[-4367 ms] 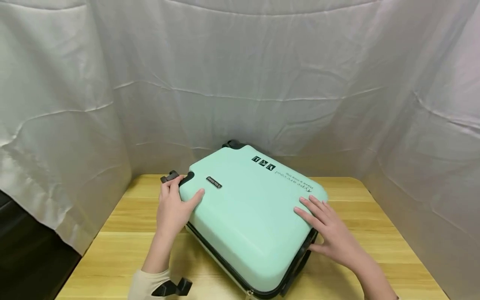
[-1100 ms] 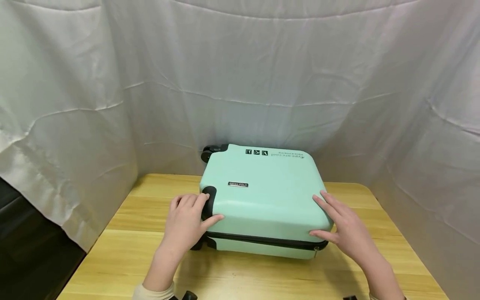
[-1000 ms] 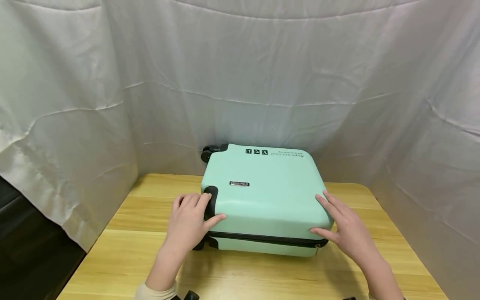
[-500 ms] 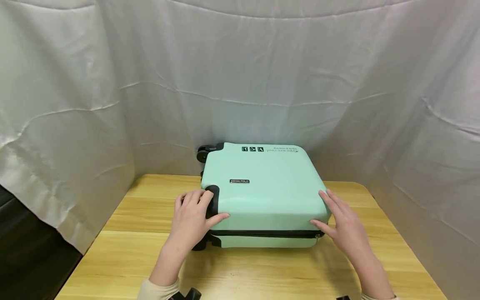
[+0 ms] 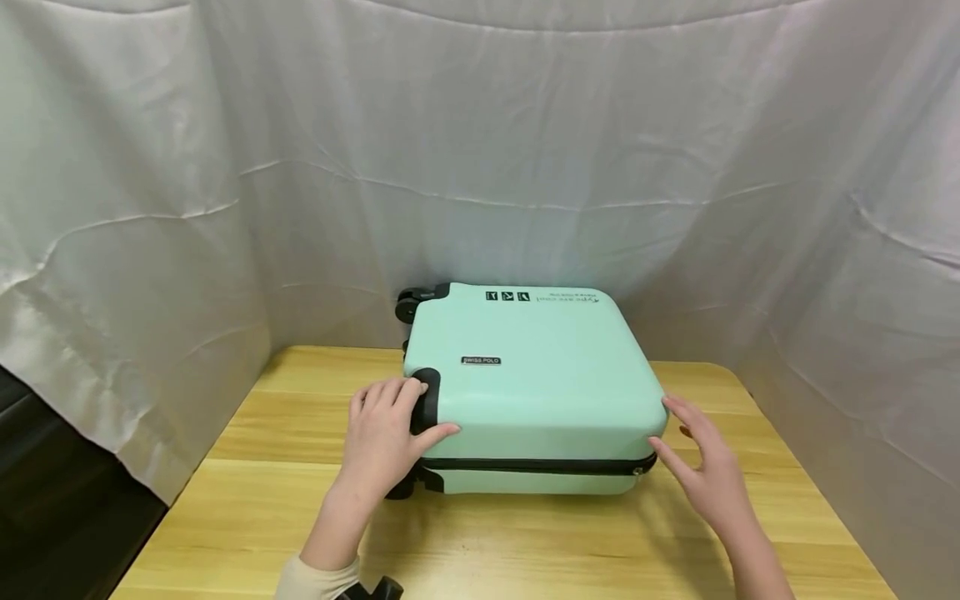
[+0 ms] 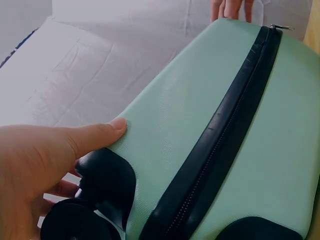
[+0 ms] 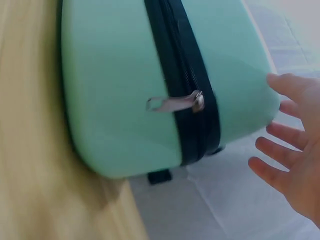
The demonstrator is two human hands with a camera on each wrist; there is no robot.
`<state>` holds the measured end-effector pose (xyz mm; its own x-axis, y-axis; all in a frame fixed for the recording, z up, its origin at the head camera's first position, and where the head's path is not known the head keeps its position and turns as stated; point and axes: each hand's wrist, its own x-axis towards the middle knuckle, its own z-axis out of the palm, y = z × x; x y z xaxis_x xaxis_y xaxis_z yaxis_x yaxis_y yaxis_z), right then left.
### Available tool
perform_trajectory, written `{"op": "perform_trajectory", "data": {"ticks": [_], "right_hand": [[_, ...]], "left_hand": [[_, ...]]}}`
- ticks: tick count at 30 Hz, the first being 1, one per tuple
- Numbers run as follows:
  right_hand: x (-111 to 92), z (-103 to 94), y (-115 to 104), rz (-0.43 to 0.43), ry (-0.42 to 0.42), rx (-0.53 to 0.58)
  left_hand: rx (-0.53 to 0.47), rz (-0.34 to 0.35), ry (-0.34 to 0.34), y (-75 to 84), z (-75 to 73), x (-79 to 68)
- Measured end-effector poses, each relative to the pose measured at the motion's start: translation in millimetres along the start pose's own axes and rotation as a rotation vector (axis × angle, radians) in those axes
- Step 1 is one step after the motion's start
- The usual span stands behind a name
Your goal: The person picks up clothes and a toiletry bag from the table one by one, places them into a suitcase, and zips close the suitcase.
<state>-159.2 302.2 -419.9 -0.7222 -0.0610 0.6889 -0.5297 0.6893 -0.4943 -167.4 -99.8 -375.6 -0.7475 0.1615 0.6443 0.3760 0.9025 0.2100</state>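
Note:
A mint-green hard-shell suitcase (image 5: pixel 547 383) lies flat on the table, its black wheels (image 5: pixel 408 307) on the left. My left hand (image 5: pixel 381 437) grips the near left corner, thumb on the side wall and fingers around the black corner guard (image 6: pixel 111 185) by a wheel. The right hand (image 5: pixel 708 471) is at the near right corner, fingers spread and fairly straight; the thumb is at the shell's edge, and whether all fingertips touch cannot be told. A black zipper band (image 6: pixel 220 130) runs along the side, with its metal zipper pull (image 7: pixel 175 103) near the right corner.
The wooden table (image 5: pixel 262 517) has rounded far corners. A pale grey cloth (image 5: pixel 510 125) hangs behind the suitcase and on both sides. Something black (image 5: pixel 60 483) lies beyond the table's left edge.
The suitcase has turned from a slanted position to nearly square with the table. In the last half second my right hand has slid off its top to the right corner; the left stays.

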Motion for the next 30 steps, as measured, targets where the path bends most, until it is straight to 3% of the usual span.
{"op": "perform_trajectory", "data": {"ticks": [2,8,15,22,25,30], "right_hand": [[-4,-1.7,4,0.068,-0.011,0.038],[-18,-4.9,18,0.379,-0.125,0.175],[-30,2.5,28,0.707,-0.312,0.567],[-41,11.2,39,0.850,-0.563,1.125],[-44,15.0,41,0.890,-0.597,1.348],[-47,23.8,43,0.896,-0.625,1.577]], "left_hand": [[-0.005,-0.014,0.010,-0.8,0.0,-0.1],[-0.021,-0.039,0.028,-2.1,1.7,0.8],[-0.022,-0.053,0.040,-5.3,2.4,2.4],[-0.030,-0.070,0.022,-5.7,3.0,0.9],[-0.035,-0.070,0.023,-5.1,2.6,0.9],[-0.037,-0.071,0.020,-4.7,1.5,1.7]]}}
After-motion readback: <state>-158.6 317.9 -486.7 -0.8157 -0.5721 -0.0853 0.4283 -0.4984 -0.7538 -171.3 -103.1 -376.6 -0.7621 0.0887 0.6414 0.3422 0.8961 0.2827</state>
